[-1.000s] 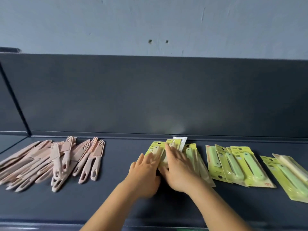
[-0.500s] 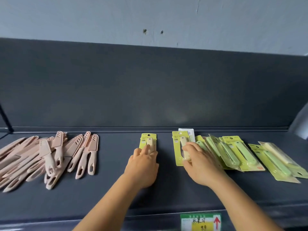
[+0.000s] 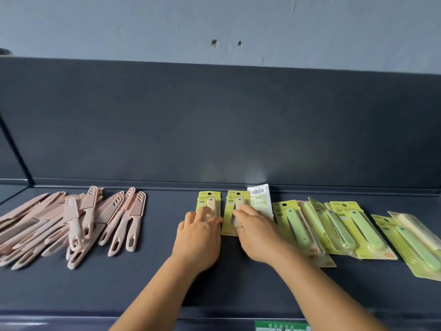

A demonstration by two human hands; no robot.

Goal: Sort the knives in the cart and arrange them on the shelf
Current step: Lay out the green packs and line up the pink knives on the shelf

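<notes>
A: Knives in yellow packs are lying mid-shelf point(image 3: 238, 290); left hand point(image 3: 198, 237), fingers straight, is pressing the left beige pack point(image 3: 207, 202); right hand point(image 3: 257, 235), fingers nearly flat, is resting on the second beige pack point(image 3: 232, 206). Nothing is being gripped.

B: Step: squaring the beige pair. Next is calling for nudging edges parallel, clear of the green packs point(image 3: 353, 225). Versus half a second ago, the two packs are sitting closer together.

Above the dark back panel we see a pale blue-grey painted wall point(image 3: 143, 27), scuffed, with two small dark holes point(image 3: 226, 43) side by side near its middle and a thin crack at upper right. At the bottom edge we make out part of a green-bordered paper label point(image 3: 282, 326), its print too cropped to read.
</notes>
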